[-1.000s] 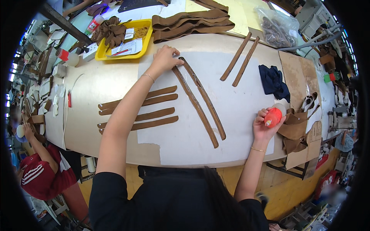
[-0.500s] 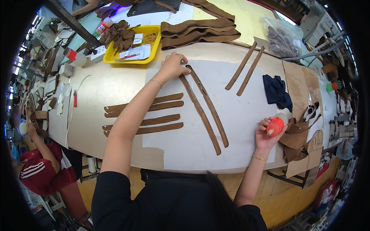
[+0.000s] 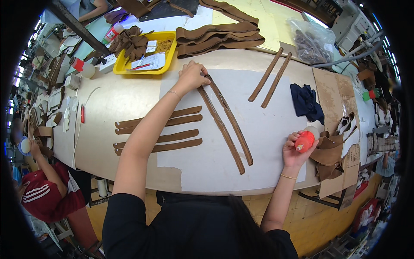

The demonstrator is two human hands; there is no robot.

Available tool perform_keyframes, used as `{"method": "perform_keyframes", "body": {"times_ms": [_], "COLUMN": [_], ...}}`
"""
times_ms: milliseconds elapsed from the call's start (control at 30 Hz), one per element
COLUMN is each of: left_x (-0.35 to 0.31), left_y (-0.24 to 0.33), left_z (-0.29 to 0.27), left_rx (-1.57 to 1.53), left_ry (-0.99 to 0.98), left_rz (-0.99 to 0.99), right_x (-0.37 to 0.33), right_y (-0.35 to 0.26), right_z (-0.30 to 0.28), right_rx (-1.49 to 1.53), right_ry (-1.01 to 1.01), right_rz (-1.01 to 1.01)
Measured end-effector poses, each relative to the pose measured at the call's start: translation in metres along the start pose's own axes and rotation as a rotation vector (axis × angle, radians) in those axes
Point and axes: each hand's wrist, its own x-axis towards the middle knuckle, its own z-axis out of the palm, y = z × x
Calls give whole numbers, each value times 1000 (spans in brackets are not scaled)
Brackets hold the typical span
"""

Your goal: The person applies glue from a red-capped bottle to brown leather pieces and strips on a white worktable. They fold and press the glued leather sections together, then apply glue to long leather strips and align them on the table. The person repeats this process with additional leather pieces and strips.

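Two long brown strips lie side by side, slanting across a pale sheet (image 3: 271, 125). My left hand (image 3: 192, 77) is at their far ends, fingers bent and closed on the left strip (image 3: 222, 129). Its thumb is close to the tip of the right strip (image 3: 233, 120); the exact contact is hidden under the fingers. Off to the right, my right hand (image 3: 292, 151) is wrapped round a squeeze bottle (image 3: 305, 141) with a red top and a pale nozzle. The bottle is tilted, its nozzle toward me, apart from the strips.
Several shorter brown strips (image 3: 181, 142) lie partly behind my left forearm. Two more strips (image 3: 276, 81) lie far right, near a dark blue cloth (image 3: 307, 102). A yellow tray (image 3: 170, 56) and folded brown bands (image 3: 220, 36) stand at the back. Brown pieces (image 3: 330, 157) lie right.
The whole view has shifted slightly left. My left hand stays at the strips' far ends, and my right hand keeps hold of the bottle.
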Motion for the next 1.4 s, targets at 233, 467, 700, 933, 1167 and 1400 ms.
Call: {"method": "perform_keyframes", "body": {"times_ms": [233, 467, 700, 933, 1167, 1400], "left_x": [0, 12, 46, 52, 81, 90], "left_y": [1, 6, -18, -65, -140, -167], "left_z": [4, -2, -47, -116, -155, -147], "left_rx": [-300, -542, -736, -844, -860, -687], "left_ry": [22, 24, 129, 316, 418, 433], "left_rz": [65, 91, 33, -74, -269, -337], "right_x": [1, -1, 1, 3, 5, 5], "right_y": [1, 2, 2, 1, 5, 7], "right_z": [0, 3, 1, -3, -2, -1], "right_rx": [11, 6, -3, 3, -7, -40], "right_ry": [-15, -20, -16, -33, -30, -8], "right_rz": [6, -1, -10, 8, -21, -67]}}
